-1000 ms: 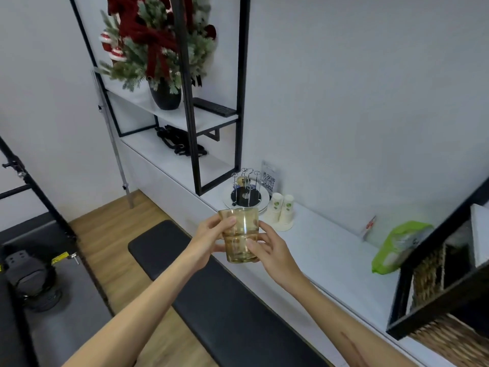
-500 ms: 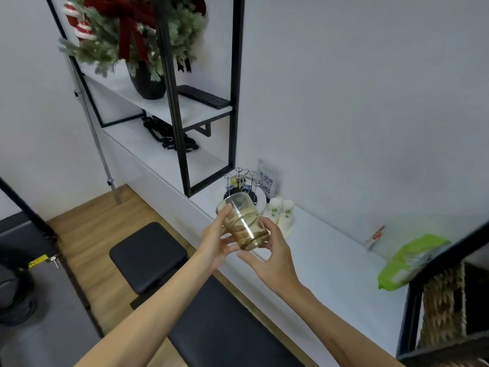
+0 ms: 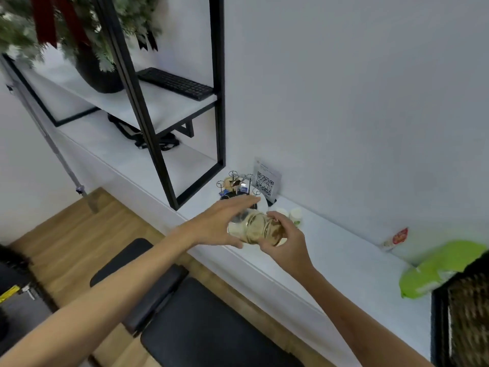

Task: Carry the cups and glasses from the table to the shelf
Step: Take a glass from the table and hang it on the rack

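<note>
- Glass (image 3: 258, 228): one amber-tinted tumbler, tipped onto its side in the air above the front edge of the white shelf (image 3: 330, 250), its open mouth turned towards the left hand. It is blurred, so whether it holds anything cannot be told.
- Two bare hands hold it between them. The left hand (image 3: 222, 225) has its fingers spread around the mouth end, thumb underneath and the other fingers arched over the top. The right hand (image 3: 284, 241) cups the base end, fingers curled against the glass.
- Nearest the camera, below the forearms, lies one black padded bench (image 3: 201, 327) on a wooden floor (image 3: 66, 234).
- Just behind the hands, on the shelf, stands one wire cup rack (image 3: 238, 185) on a round white tray; one amber glass seems to hang on it, though the blur makes the count uncertain.
- Beside the rack, to the right, stand two small white cups (image 3: 295, 215), touching or nearly so.
- Against the wall behind the rack leans one QR-code card (image 3: 266, 181).
- Further right along the shelf lie one small red-and-white packet (image 3: 397, 238) and one green bag (image 3: 439, 266), next to one woven basket (image 3: 468, 313) in a black frame.
- Farthest back, on the upper board of the black-framed unit, sit one black keyboard (image 3: 176, 82) and one dark pot (image 3: 99, 75) of greenery with red ribbons.
</note>
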